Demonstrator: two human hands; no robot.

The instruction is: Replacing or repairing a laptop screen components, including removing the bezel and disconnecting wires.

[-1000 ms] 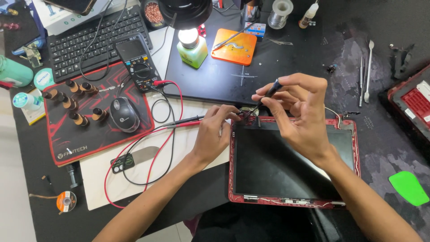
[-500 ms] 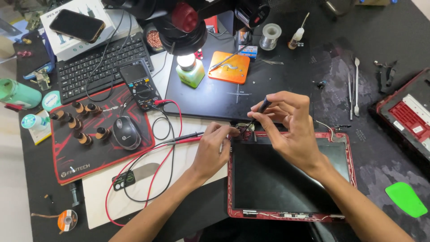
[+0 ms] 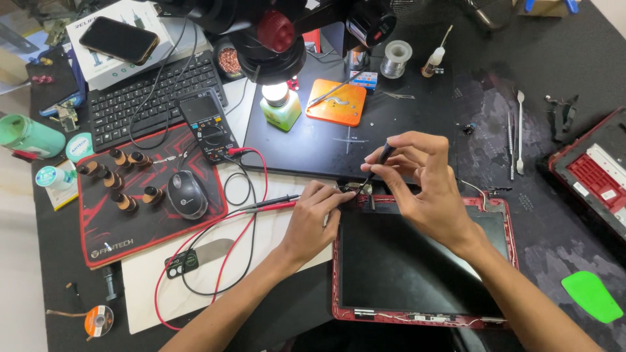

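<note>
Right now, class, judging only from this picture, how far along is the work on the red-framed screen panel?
Done: the red-framed screen panel lies flat on the mat, wires bared along its edges, and the multimeter is out with leads attached. In hand: the right hand holds a thin dark tool at the panel's top edge, while the left hand steadies that spot beside the probes. Left: the panel remains apart from the red casing.

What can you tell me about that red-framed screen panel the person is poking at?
The red-framed screen panel lies flat on the dark work mat, its glossy black face up and blank. Its red plastic frame looks worn, with thin wires along the bottom edge. The left hand rests at its top left corner; the right hand holds a thin black tool tilted down to that top edge.
</note>
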